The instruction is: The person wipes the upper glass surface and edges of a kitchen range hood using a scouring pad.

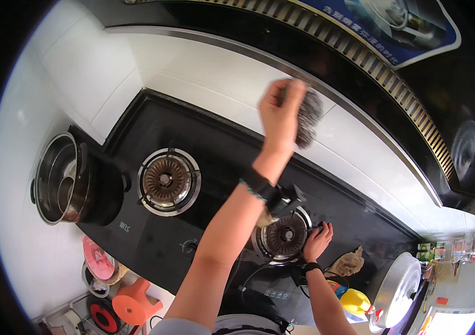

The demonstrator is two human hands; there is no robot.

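A grey steel wool scrubber [309, 115] is pinched in my left hand [281, 113], raised in front of the white tiled wall [204, 79] just below the range hood's edge. The hand and scrubber are slightly blurred, and whether the scrubber touches the tile is unclear. Lower down, my right hand [318, 243] rests at the outer side of the right gas burner [285, 235], its fingers by a black pan support prong. Whether it grips the prong is hard to see. My left forearm crosses over the black gas hob [220, 167] and covers part of it.
A large dark pot [99, 197] stands left of the left burner [166, 180]. A crumpled brown cloth [346, 263], a yellow bottle [355, 300] and a big metal lid [396, 289] lie right. Overhead is the black range hood [338, 75]. An orange stool [132, 301] stands lower left.
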